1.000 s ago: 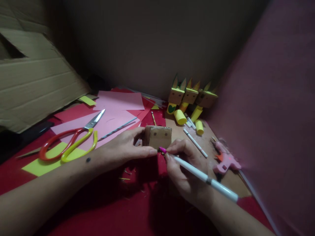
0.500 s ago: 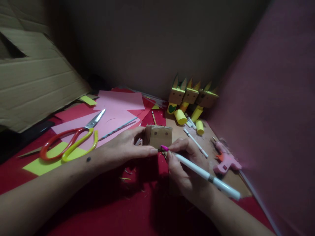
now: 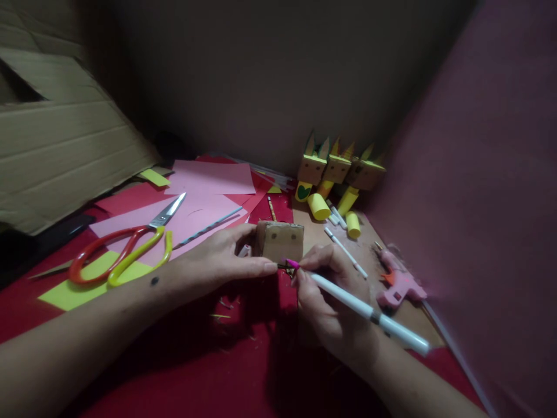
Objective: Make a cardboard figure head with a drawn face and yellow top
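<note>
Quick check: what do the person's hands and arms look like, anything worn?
The left hand and right hand are ungloved; both forearms are bare, no sleeve, watch or bracelet in view. A small dark round mark sits on the left forearm near the wrist.

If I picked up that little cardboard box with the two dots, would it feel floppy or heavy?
The box is probably light for its size, as it looks made of cardboard. It would likely feel fairly stiff: its dotted face looks flat, not sagging. Set down and pushed, it might slide rather than roll, given its straight edges.
</note>
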`<action>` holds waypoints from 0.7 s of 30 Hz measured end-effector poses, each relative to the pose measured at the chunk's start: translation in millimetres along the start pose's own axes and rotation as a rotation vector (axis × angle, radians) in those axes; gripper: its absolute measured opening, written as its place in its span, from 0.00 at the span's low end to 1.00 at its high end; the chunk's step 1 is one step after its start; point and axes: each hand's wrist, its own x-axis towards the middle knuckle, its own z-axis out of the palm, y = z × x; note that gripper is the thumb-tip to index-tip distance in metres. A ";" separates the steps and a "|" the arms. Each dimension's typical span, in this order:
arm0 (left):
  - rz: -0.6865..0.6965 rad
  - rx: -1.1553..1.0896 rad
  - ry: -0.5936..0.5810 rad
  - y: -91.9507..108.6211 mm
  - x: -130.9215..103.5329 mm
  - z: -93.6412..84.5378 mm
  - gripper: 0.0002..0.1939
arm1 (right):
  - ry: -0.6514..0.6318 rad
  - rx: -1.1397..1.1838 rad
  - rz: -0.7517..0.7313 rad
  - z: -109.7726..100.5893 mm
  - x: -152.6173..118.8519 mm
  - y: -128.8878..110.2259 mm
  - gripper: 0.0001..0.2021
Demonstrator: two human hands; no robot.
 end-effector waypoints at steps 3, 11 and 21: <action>-0.001 -0.022 -0.013 -0.1 0.1 0.6 0.33 | 0.003 0.005 0.000 -0.6 -0.1 0.7 0.04; 0.007 0.008 0.005 -4.1 0.7 -0.3 0.33 | -0.006 0.019 -0.007 1.2 1.4 1.1 0.05; 0.013 0.071 0.030 -1.1 0.4 -0.7 0.33 | -0.057 0.044 -0.006 0.3 -0.1 1.4 0.05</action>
